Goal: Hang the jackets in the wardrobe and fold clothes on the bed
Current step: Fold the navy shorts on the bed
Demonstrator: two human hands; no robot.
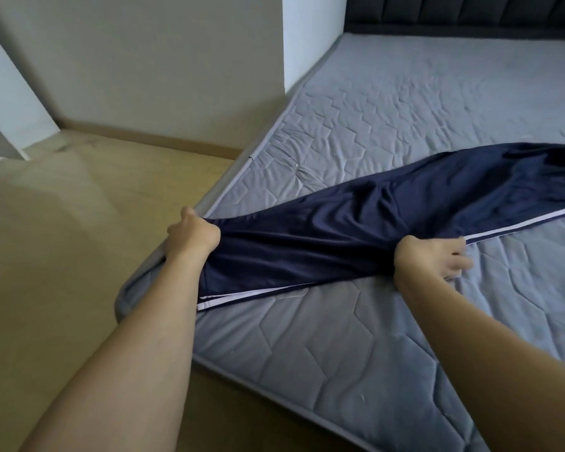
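Dark blue trousers spread across the bed, held at one end and not yet folded.

The trousers (388, 220) lie stretched slantwise over the grey mattress (307, 347), their white side stripe showing along the near edge. The left hand (193, 233) grips the end by the mattress corner, fingers curled into the cloth; the right hand (434, 256) rests on the near edge by the stripe, fingers loosely curled, and I cannot tell whether they pinch it. No fold is made yet, and no jackets or wardrobe are in view, so most of the task seems left. The held end sits right at the bed's edge above the floor (79, 223); wide bare mattress lies beyond for folding inward.
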